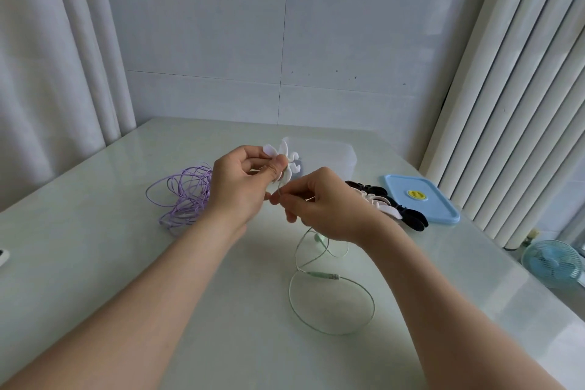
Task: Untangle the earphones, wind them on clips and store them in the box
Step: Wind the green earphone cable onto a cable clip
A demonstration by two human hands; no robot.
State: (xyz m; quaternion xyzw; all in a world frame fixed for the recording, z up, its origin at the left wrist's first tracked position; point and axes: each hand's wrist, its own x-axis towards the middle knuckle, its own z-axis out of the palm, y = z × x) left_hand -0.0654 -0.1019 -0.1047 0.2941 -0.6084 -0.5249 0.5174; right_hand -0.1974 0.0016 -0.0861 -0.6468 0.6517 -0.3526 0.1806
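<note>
Fingers of the left hand grip a white clip; the right hand pinches the green earphone cable.

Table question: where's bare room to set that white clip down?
Barest is the table's near-left, on the person's side of the purple earphones. Another bare patch lies right of the green cable, nearer than the blue lid. Crowded: between the clear box, the clip pile and that lid.

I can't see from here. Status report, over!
Left hand holds white clip. Right hand pinches green cord beside it, rest loose on table. Purple cord lies tangled at left. Nothing in the way.
</note>
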